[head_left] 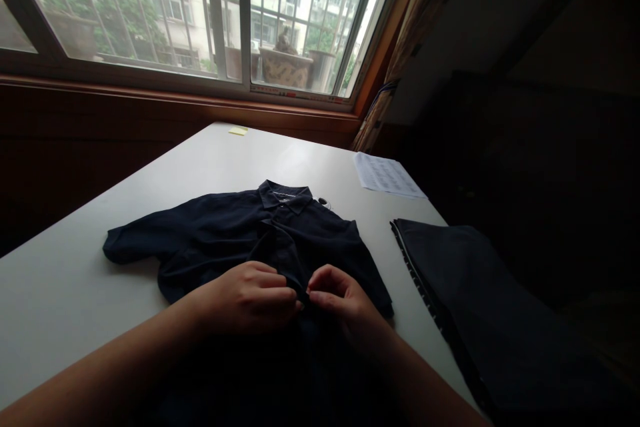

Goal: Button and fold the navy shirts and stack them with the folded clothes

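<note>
A dark navy short-sleeved shirt (215, 227) lies front up on the white table, its collar toward the window. Both of my hands meet at its front placket, about the middle of the chest. My left hand (255, 297) is closed with its fingers curled on the placket cloth. Thumb and forefinger of my right hand (340, 290) pinch the placket edge just beside it. Whether a button sits between the fingertips is too small to tell. The shirt's lower part is lost in shadow below my wrists.
Folded dark cloth (480, 293) hangs over the table's right edge. Printed paper sheets (387, 173) lie at the back right, a yellow sticky note (238, 131) near the far corner. A small white round object (323, 203) peeks out by the collar. Beyond the white table (65, 300) is a barred window.
</note>
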Tool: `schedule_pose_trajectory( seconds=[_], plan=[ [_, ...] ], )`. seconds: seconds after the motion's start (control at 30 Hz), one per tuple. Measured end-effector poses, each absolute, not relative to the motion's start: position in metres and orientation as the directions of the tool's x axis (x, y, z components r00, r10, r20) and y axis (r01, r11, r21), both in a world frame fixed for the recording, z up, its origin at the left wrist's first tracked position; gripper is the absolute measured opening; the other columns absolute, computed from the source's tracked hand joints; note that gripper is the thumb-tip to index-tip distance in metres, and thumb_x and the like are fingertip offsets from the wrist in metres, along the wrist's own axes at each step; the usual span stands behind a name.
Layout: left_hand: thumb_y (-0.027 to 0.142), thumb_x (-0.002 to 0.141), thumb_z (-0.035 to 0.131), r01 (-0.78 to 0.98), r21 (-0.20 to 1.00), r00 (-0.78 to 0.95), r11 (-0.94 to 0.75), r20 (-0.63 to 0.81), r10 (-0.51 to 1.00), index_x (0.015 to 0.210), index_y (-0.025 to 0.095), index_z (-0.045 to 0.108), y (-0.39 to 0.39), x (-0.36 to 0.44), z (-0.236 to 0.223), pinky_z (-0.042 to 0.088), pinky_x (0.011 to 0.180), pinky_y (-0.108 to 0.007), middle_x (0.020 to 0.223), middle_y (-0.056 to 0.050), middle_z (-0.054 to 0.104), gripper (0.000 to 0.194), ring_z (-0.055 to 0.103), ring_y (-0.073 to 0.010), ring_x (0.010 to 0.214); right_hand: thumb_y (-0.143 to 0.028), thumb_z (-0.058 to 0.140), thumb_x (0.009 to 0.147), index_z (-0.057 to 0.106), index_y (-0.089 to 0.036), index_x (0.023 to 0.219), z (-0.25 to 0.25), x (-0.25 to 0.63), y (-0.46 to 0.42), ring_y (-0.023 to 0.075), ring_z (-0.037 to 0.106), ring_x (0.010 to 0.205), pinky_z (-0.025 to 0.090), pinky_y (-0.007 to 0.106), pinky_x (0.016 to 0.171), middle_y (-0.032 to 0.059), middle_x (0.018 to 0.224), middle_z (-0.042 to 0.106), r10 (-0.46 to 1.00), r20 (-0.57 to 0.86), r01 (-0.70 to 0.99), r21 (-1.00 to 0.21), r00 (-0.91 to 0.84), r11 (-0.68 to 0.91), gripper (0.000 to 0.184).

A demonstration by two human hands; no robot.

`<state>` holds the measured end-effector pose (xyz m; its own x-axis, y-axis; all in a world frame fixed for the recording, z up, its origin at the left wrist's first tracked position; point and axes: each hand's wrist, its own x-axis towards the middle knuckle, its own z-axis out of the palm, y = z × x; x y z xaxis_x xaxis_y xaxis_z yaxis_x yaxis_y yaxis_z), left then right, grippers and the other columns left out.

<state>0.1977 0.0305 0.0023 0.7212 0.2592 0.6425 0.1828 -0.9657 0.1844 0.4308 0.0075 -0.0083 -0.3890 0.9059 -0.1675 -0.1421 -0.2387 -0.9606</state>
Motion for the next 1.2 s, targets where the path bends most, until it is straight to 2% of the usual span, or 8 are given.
schedule_pose_trajectory(
  seconds=[0.37,0.63,0.8,0.87,0.93,1.0,1.2],
  plan=[
    [0.015,0.096,0.058,0.187,0.180,0.726,-0.966,0.636,0.259,0.084,0.016,0.058,0.029,0.198,0.005,0.031,0.049,-0.029,0.062,0.005,0.044,0.012,0.036,-0.0103,0.049,-0.029,0.087,0.070,0.070,-0.019,0.084,-0.008,0.433,0.011,0.0114,0.055,0.070,0.042,0.024,0.067,-0.0029,0.076,0.063,0.895,-0.213,-0.140,-0.948,-0.391,-0.286,0.024],
    [0.016,0.098,0.056,0.188,0.192,0.736,-0.963,0.622,0.268,0.082,0.016,0.058,0.030,0.198,0.009,0.031,0.049,-0.029,0.062,0.004,0.046,0.016,0.039,-0.0099,0.049,-0.025,0.085,0.074,0.067,-0.020,0.089,-0.012,0.437,0.014,0.0124,0.059,0.079,0.044,0.025,0.073,-0.0019,0.085,0.066,0.878,-0.159,-0.074,-0.974,-0.452,-0.214,0.024],
    [0.019,0.098,0.057,0.198,0.207,0.761,-0.958,0.583,0.284,0.078,0.017,0.057,0.032,0.197,0.003,0.032,0.051,-0.029,0.064,0.002,0.050,0.021,0.043,-0.0103,0.052,-0.020,0.085,0.074,0.066,-0.021,0.094,-0.011,0.440,0.015,0.0139,0.061,0.083,0.045,0.026,0.076,-0.0017,0.088,0.068,0.849,-0.169,-0.052,-0.973,-0.500,-0.225,0.028],
    [0.020,0.098,0.057,0.197,0.220,0.765,-0.956,0.575,0.290,0.084,0.016,0.060,0.033,0.195,-0.002,0.033,0.052,-0.029,0.067,0.001,0.055,0.015,0.047,-0.0108,0.054,-0.021,0.085,0.074,0.066,-0.021,0.093,-0.010,0.441,0.015,0.0138,0.061,0.083,0.045,0.026,0.077,-0.0017,0.086,0.068,0.853,-0.177,-0.036,-0.974,-0.491,-0.223,0.026],
    [0.022,0.099,0.058,0.203,0.250,0.756,-0.947,0.574,0.314,0.100,0.015,0.064,0.034,0.194,-0.006,0.036,0.054,-0.028,0.072,0.000,0.061,0.010,0.051,-0.0114,0.056,-0.022,0.085,0.075,0.067,-0.020,0.092,-0.009,0.441,0.015,0.0133,0.060,0.082,0.044,0.025,0.076,-0.0016,0.086,0.068,0.859,-0.186,-0.022,-0.974,-0.478,-0.224,0.024],
    [0.025,0.100,0.057,0.208,0.297,0.747,-0.932,0.567,0.347,0.113,0.016,0.064,0.034,0.194,-0.008,0.040,0.058,-0.027,0.076,-0.001,0.065,0.017,0.056,-0.0117,0.059,-0.023,0.085,0.074,0.068,-0.020,0.090,-0.009,0.441,0.016,0.0123,0.059,0.079,0.044,0.024,0.073,-0.0019,0.084,0.067,0.864,-0.194,-0.024,-0.973,-0.465,-0.231,0.024],
    [0.028,0.100,0.057,0.216,0.405,0.756,-0.889,0.507,0.414,0.118,0.019,0.065,0.034,0.194,-0.006,0.046,0.064,-0.025,0.079,-0.003,0.069,0.022,0.062,-0.0126,0.064,-0.025,0.087,0.071,0.067,-0.019,0.086,-0.010,0.440,0.016,0.0105,0.057,0.070,0.043,0.022,0.063,-0.0031,0.079,0.064,0.871,-0.222,-0.064,-0.959,-0.439,-0.276,0.025]
  ],
)
